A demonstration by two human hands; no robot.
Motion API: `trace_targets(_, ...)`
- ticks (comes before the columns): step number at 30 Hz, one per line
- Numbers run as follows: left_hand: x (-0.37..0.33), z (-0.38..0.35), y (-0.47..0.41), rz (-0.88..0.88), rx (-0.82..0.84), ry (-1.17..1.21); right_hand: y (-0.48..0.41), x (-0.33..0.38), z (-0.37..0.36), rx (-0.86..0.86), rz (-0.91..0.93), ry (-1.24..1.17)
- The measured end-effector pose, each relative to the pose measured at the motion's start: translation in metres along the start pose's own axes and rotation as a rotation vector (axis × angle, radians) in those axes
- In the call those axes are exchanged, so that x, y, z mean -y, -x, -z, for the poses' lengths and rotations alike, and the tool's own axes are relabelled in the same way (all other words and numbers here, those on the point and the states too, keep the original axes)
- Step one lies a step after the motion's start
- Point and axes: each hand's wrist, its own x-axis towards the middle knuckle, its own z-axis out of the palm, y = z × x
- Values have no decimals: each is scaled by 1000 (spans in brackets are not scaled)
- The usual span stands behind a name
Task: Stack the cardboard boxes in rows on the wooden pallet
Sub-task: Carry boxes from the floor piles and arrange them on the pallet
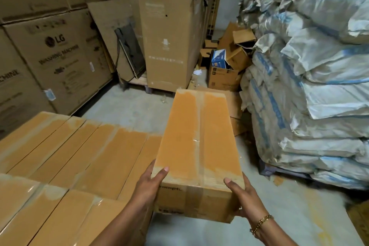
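Observation:
I hold a long taped orange-brown cardboard box (196, 138) out in front of me, lengthwise away from me. My left hand (151, 181) grips its near left corner, thumb on top. My right hand (242, 195) grips the near right corner, thumb on top, fingers under the end. To the left lie rows of similar stacked boxes (79, 154), side by side, with a nearer row (46, 213) at bottom left. The held box hangs just right of the far row's end. The wooden pallet beneath is hidden.
Large appliance cartons (58, 60) line the left wall, a tall carton (169, 38) stands at the back. Piled white sacks (311, 78) fill the right side. Torn open boxes (227, 62) lie at the back right. Grey concrete floor (129, 110) runs between.

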Motion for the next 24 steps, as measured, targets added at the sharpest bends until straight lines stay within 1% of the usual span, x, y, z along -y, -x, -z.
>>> trace_targets(5,-24,-5,-106,39,-34,86,-111,56,-16,37,18,82)
trace_targets(9,-61,-8,-198,33,-60,136,-210,103,-38,78,23,104)
trace_targets(12,-87,-9,-265,41,-106,157,-277,142,-56,70,19,131)
trace_targets(15,-110,-7,-335,60,-100,93,-341,179,-65,65,-16,156)
trace_targets(17,-128,-5,-371,72,-93,103,-377,202,-73,84,-22,166)
trace_targets(21,-155,-3,-448,62,-146,110,-454,249,-95,113,22,186)
trace_targets(24,-167,-2,-512,68,-214,129,-524,285,-114,180,59,241)
